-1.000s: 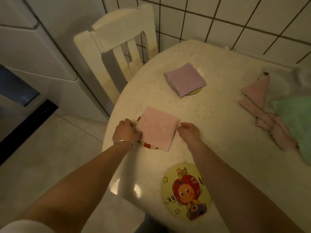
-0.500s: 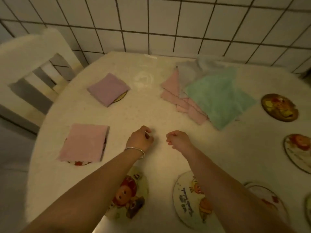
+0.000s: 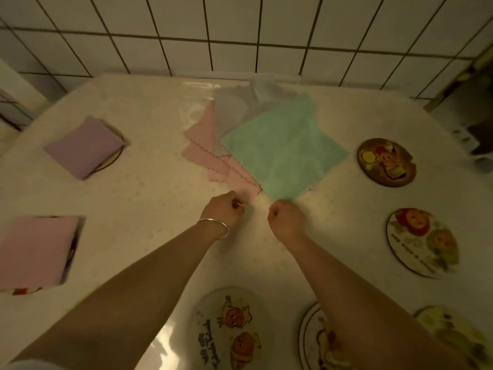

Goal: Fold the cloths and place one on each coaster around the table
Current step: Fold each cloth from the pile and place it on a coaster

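Observation:
A loose pile of cloths lies mid-table: a green cloth (image 3: 280, 153) on top, a pink cloth (image 3: 234, 172) under it, a grey cloth (image 3: 234, 108) behind. My left hand (image 3: 222, 210) is closed, fingertips pinching the pink cloth's near corner. My right hand (image 3: 286, 218) is closed at the green cloth's near tip. A folded purple cloth (image 3: 82, 148) covers a coaster (image 3: 113, 161) at the left. A folded pink cloth (image 3: 34, 252) covers another coaster (image 3: 18, 291). Bare picture coasters lie at the right (image 3: 386, 162), (image 3: 421, 241) and near me (image 3: 232, 329).
The round cream table (image 3: 149, 198) stands against a white tiled wall (image 3: 240, 28). Two more coasters (image 3: 320, 340), (image 3: 450, 335) sit at the near right edge. A dark object (image 3: 480, 134) stands at the far right.
My view swung right from the folded pink cloth to the pile. Both hands left that cloth and moved forward across the table to the pile's near corners.

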